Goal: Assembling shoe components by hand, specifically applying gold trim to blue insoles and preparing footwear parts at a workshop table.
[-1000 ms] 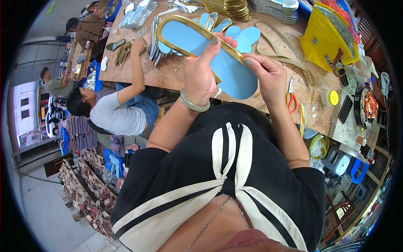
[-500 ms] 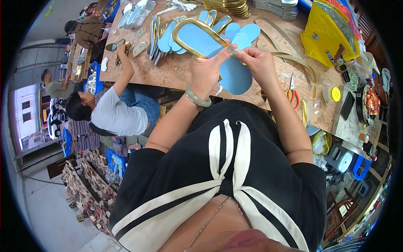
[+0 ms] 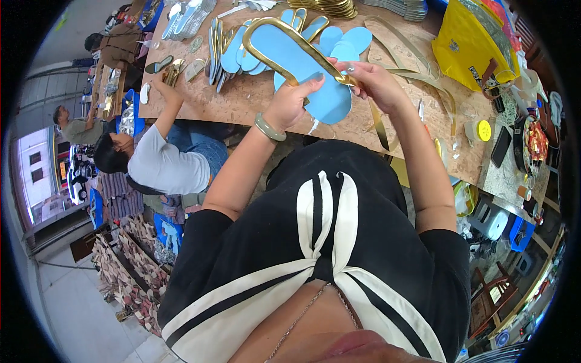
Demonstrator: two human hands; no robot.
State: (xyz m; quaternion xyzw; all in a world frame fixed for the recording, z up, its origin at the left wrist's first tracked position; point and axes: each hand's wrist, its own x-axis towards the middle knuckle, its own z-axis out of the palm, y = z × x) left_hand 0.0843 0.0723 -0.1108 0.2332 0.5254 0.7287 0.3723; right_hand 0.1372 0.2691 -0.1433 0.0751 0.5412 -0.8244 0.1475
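Note:
A light blue shoe insole (image 3: 330, 103) is held up over the near edge of the table, tilted, with a shiny gold strip (image 3: 257, 25) running around one end and along its side. My left hand (image 3: 290, 104) grips the insole at its narrow middle, thumb on top. At the other side, my right hand (image 3: 378, 85) pinches the gold strip near the insole's edge, fingers closed. A loose length of gold strip (image 3: 379, 128) hangs below the right hand. The insole's rounded near end shows bare blue with no gold along it.
Gold-edged insoles (image 3: 219, 51) are bunched behind my left hand; plain blue insoles (image 3: 358, 39) lie beyond my right. Long strips (image 3: 402, 42), scissors (image 3: 422, 112), a yellow-lidded jar (image 3: 482, 130), a phone (image 3: 501, 147) and a yellow bag (image 3: 454, 45) sit rightward. A co-worker (image 3: 166, 160) sits at left.
My hands have drawn slightly apart. My right hand has moved off my left thumb along the strip, and the gold strip's loose length now shows hanging below it. The insole has shifted slightly leftward.

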